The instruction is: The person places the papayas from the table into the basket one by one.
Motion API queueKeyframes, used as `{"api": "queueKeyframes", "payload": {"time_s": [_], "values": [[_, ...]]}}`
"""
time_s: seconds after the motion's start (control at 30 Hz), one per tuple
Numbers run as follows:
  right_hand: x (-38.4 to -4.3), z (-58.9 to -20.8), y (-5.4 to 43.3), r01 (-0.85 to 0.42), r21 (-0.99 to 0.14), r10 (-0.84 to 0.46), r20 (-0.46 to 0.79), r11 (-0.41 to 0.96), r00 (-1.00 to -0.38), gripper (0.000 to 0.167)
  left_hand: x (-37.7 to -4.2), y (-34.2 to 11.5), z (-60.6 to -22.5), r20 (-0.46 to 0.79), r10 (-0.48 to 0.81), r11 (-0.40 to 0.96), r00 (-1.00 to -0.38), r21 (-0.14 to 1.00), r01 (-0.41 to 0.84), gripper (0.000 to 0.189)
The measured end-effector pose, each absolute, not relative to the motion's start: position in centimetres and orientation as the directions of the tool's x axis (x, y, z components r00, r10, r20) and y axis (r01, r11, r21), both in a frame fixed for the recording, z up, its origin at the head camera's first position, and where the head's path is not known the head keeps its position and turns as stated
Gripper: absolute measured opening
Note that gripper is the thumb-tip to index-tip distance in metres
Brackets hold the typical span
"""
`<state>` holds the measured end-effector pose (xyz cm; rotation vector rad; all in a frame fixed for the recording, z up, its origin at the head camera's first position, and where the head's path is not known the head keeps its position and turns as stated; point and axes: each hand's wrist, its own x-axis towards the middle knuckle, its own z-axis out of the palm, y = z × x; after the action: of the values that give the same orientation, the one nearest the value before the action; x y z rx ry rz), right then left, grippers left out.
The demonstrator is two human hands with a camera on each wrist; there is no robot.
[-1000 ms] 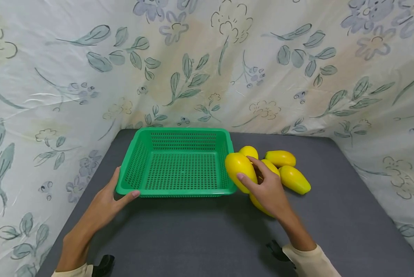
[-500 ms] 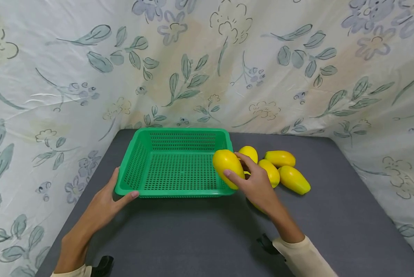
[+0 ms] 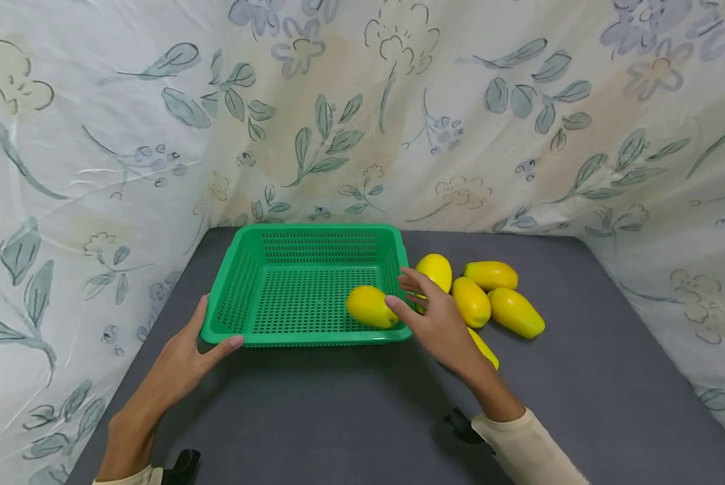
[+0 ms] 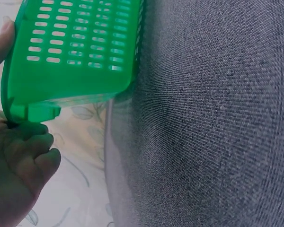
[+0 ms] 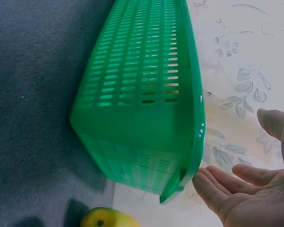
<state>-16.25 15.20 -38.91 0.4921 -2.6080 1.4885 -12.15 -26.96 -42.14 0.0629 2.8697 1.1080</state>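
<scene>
In the head view a green plastic basket (image 3: 302, 338) with slotted walls stands on the dark grey tabletop. My left hand (image 3: 177, 364) grips its front left corner, thumb on the front rim; the left wrist view shows curled fingers (image 4: 40, 144) under the rim. One yellow mango (image 3: 368, 307) lies inside, near the front right corner. Just over the right rim is my right hand (image 3: 444, 330), its fingers spread and holding nothing. The right wrist view has these fingers (image 5: 227, 182) by the rim, the thumb well apart from them.
Right of the basket several more mangoes lie in a loose group, among them a mango (image 3: 435, 271) near the rim, a mango (image 3: 516, 313) farther right and a mango (image 3: 485, 350) partly hidden by the right forearm. Floral cloth (image 3: 338, 135) hangs behind the table (image 3: 314, 417) and along its sides.
My right hand has carried a mango left over the basket's right rim and let go of it inside. The fingers have spread. My left hand keeps its grip on the basket.
</scene>
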Motion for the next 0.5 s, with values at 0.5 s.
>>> {"api": "queueKeyframes", "payload": {"time_s": [0.5], "values": [[-15.2, -40.3, 19.1, -0.353, -0.770, -0.179, 0.305, 0.532, -0.935, 0.062, -12.2, -27.3, -42.6, -0.059, 0.070, 0.750, -0.996, 0.661, 0.014, 0.111]]}}
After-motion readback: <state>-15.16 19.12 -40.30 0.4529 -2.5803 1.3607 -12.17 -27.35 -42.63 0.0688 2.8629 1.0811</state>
